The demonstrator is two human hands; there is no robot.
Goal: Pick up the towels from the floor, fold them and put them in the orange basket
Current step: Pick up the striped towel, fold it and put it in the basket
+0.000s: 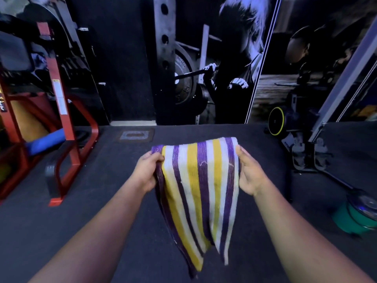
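right fingers (239,152) — hidden behind towel (202,193) | forearms — cut off

Striped towel held up over the gym floor

Left hand (147,170) and right hand (249,172) grip the folded towel (201,193) by its top corners; it hangs above the dark floor (114,201).

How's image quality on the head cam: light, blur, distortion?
Head view: dim with a blue-purple cast; the striped towel held between left hand and right hand reads clearly, its lower corners slightly soft; wide-angle bend shows in the red rack and forearms; background wall mural is dark.
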